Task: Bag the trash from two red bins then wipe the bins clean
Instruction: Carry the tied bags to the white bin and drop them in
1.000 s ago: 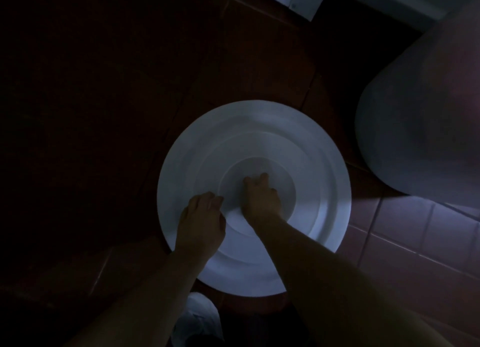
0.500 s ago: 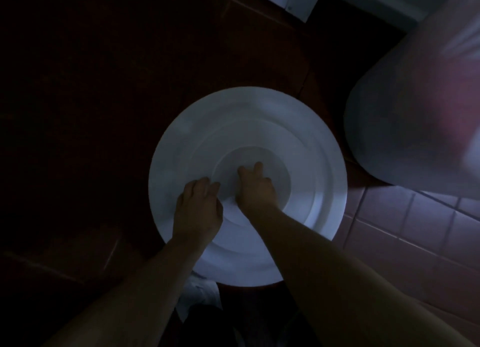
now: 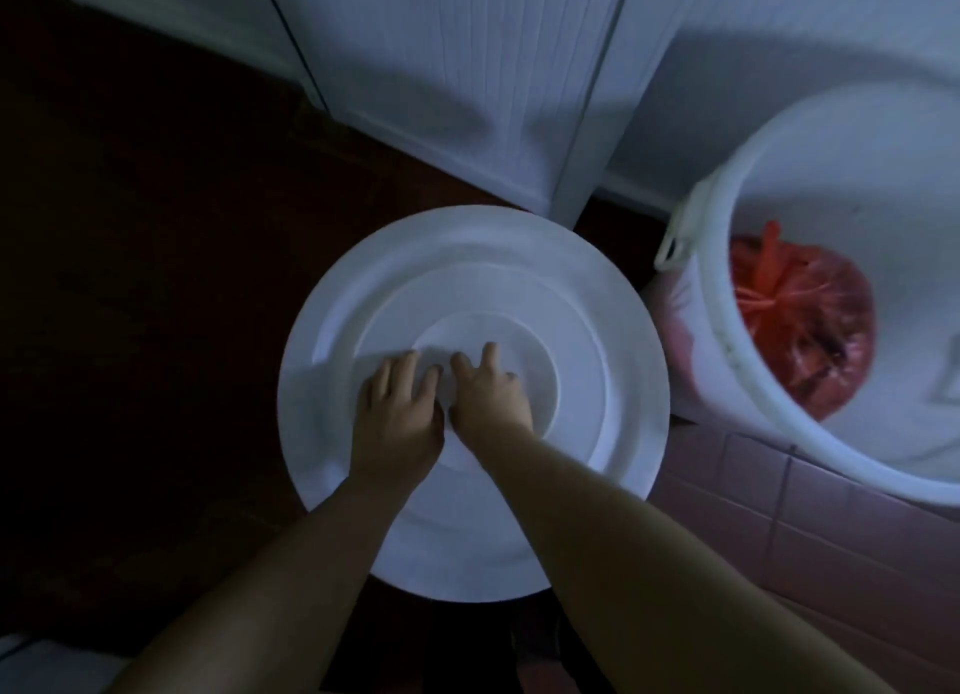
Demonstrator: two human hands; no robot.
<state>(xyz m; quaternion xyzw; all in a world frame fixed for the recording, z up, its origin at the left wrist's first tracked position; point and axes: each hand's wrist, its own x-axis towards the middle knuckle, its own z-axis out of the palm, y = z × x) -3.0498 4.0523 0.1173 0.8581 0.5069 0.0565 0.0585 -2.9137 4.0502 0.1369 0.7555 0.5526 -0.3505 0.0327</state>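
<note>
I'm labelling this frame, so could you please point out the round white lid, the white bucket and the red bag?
round white lid (image 3: 587,298), head view, upper right ring
white bucket (image 3: 714,330), head view, near rim
red bag (image 3: 795,298), head view, knotted top

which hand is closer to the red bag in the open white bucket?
Right. The right hand lies on the round white lid, on the side toward the white bucket holding the red bag. The left hand lies beside it, farther from the bag.

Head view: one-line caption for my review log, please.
Both hands, left and right, rest on a round white lid beside an open white bucket holding a tied red bag.
</note>
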